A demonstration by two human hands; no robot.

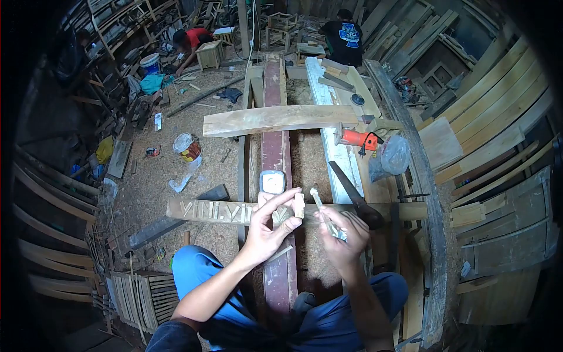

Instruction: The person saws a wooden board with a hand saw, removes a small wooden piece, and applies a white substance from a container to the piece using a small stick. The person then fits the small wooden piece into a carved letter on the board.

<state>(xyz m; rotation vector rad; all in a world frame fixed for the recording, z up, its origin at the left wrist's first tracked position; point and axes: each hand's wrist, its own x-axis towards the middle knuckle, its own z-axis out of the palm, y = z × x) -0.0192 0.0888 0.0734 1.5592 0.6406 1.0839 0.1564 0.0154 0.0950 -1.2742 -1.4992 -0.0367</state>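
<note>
Between the thumb and fingers of my left hand is a small wooden piece, held upright. My right hand grips a thin stick whose tip carries a whitish paste, close to the piece but apart from it. Below both hands lies a long wooden board with raised pale letters; my left hand covers part of the lettering. A square tub of white paste stands just beyond the board, on the reddish beam.
Right of my hands lies a handsaw, with an orange power tool and a plastic bag beyond. A curved plank crosses the beams ahead. A paint bucket stands left. Two people work at the back.
</note>
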